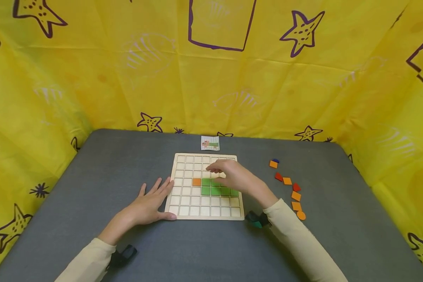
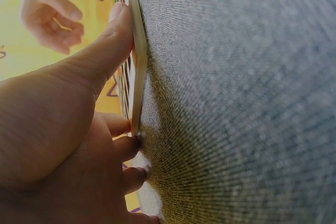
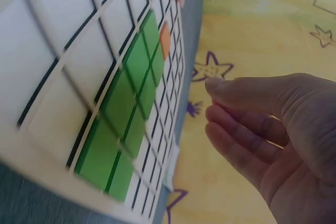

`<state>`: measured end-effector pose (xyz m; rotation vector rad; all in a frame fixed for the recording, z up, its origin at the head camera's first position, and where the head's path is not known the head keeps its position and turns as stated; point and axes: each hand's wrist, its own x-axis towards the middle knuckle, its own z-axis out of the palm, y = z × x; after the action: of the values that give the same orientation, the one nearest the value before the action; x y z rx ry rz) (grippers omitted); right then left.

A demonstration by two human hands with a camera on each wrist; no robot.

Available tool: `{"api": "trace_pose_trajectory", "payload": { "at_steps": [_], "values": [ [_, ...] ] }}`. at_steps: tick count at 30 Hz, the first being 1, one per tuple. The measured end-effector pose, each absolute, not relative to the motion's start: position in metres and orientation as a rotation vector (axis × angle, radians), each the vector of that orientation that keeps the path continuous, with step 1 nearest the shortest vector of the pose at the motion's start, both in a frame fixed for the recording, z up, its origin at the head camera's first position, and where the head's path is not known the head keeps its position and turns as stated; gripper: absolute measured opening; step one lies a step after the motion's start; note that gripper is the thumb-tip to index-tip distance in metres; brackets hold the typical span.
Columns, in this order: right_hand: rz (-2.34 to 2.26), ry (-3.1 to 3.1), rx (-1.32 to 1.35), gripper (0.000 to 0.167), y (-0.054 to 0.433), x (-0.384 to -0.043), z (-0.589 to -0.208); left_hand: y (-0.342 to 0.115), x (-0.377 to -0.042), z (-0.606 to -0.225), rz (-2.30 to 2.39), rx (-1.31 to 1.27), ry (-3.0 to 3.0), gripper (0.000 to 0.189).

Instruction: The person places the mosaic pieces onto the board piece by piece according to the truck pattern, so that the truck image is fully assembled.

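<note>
A square wooden grid board [image 1: 205, 216] lies flat on the table. Green square tiles [image 1: 206, 190] fill two rows of cells near its middle, and one orange square tile [image 1: 196, 182] sits at their left end. My left hand [image 1: 146, 205] rests at the board's left side, fingers spread along the edge and thumb on the near left corner. Above the board hovers my right hand [image 1: 234, 176], covering some cells in the head view. In the right wrist view its thumb [image 3: 247, 92] and loosely bent fingers stand apart, with nothing visible between them.
Right of the board, loose orange squares [image 1: 296, 206], red pieces [image 1: 296, 187], an orange round piece [image 1: 301, 215] and a blue piece [image 1: 275, 160] lie in a curved line. A small pattern card [image 1: 210, 143] lies behind the board. Yellow cloth [image 1: 211, 86] surrounds the grey table [image 1: 127, 156].
</note>
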<state>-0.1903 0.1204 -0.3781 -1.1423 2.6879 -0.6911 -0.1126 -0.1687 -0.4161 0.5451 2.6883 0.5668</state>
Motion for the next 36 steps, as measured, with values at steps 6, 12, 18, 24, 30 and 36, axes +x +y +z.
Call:
{"api": "trace_pose_trajectory", "payload": {
  "at_steps": [6,12,18,24,30,36],
  "values": [
    [-0.675,2.726,-1.082,0.036,0.14,-0.19,-0.379,-0.169,-0.112,-0.418,0.584,0.551,2.686,0.108],
    [-0.689,2.761,-1.026,0.035,0.157,-0.189,-0.383,-0.169,-0.109,-0.419,0.588,0.547,2.687,0.108],
    [-0.775,2.779,-0.981,0.037,0.178,-0.188,-0.387,-0.168,-0.108,-0.419,0.6,0.559,2.694,0.107],
    [-0.79,2.806,-0.996,0.038,0.2,-0.189,-0.391,-0.168,-0.11,-0.419,0.59,0.558,2.7,0.107],
    [-0.79,2.818,-0.996,0.04,0.221,-0.189,-0.395,-0.168,-0.111,-0.419,0.575,0.564,2.702,0.108],
    [-0.786,2.866,-0.964,0.042,0.236,-0.188,-0.391,-0.168,-0.112,-0.418,0.57,0.557,2.699,0.108]
  ]
}}
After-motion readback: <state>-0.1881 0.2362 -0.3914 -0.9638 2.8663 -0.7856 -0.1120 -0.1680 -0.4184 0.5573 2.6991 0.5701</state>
